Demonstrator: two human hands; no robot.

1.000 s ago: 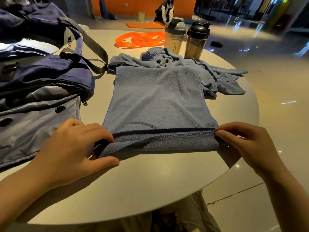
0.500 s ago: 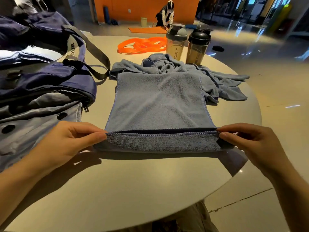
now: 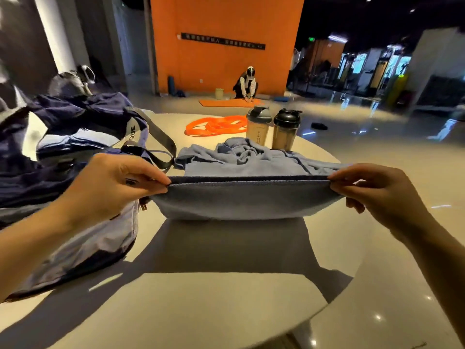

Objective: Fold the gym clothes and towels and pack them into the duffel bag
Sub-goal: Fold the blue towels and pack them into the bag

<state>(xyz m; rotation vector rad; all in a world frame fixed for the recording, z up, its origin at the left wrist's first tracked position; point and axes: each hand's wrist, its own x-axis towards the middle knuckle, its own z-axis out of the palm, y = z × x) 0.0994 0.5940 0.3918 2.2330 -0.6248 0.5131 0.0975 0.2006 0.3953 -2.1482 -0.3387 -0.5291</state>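
Over the round desk (image 3: 226,311), your two hands hold up a blue-grey towel (image 3: 241,200) by its near edge. Your left hand (image 3: 110,187) pinches the left corner between thumb and fingers, so that grip is grasping the towel. Your right hand (image 3: 377,192) pinches the right corner the same way. The towel edge is pulled straight between your hands, and the cloth hangs down to the desk below. More blue-grey cloth (image 3: 241,152) lies bunched up on the desk just past the towel. The dark blue duffel bag (image 3: 63,172) sits on the left side of the desk, near your left hand, with its grey strap (image 3: 161,139) hanging toward the cloth. Two shaker bottles (image 3: 273,129) stand side by side behind the bunched cloth. Orange stretch bands (image 3: 214,125) lie on the desk left of the bottles.
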